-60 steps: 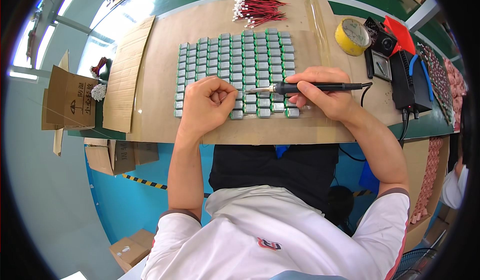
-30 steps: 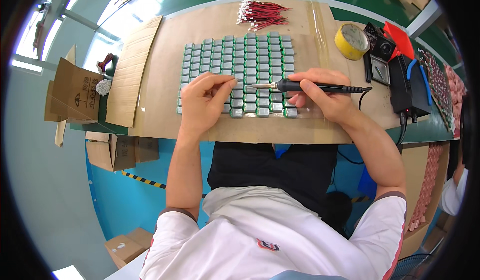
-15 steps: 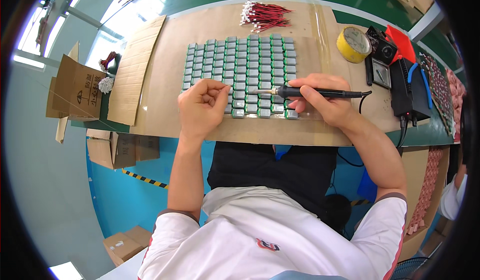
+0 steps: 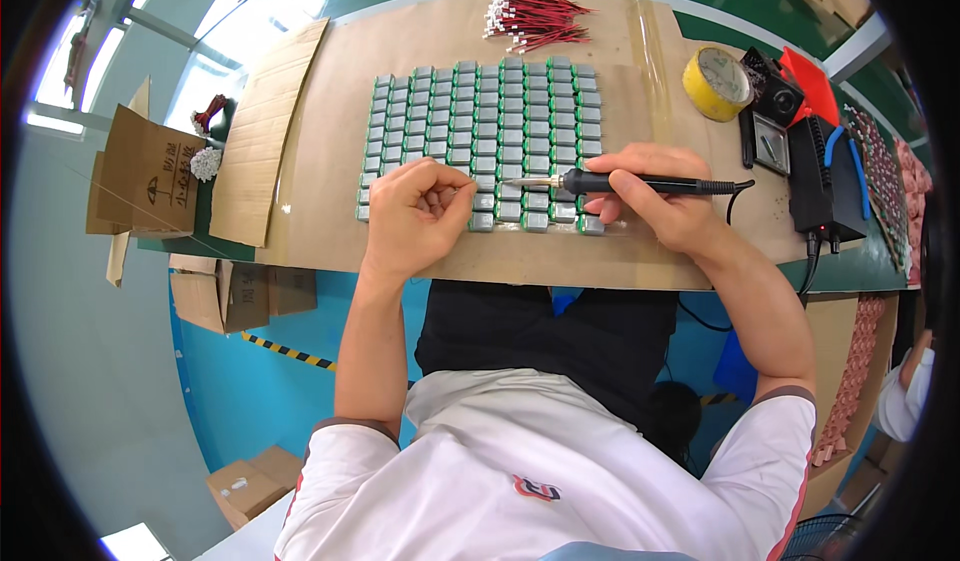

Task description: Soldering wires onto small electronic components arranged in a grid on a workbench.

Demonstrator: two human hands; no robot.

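My left hand [image 4: 415, 216] has edged closer to the tip of the soldering iron [image 4: 577, 182] in the last half-second, its fingers pinched narrow; whether they hold anything, I can't tell. My right hand [image 4: 668, 206] still grips the iron over the rows of small grey motors [image 4: 485, 131] on the bench [image 4: 320, 171]. I'd judge soldering is underway.

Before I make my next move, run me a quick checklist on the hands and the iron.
1. Soldering iron held in right hand: ok.
2. Tip apart from left hand: ok, a small gap shows.
3. Tip touching any of the grey blocks: cannot tell.
4. Left fingertips gripping something: cannot tell.
5. Cord off the blocks: ok.
6. Red wires beyond the blocks, untouched: ok.
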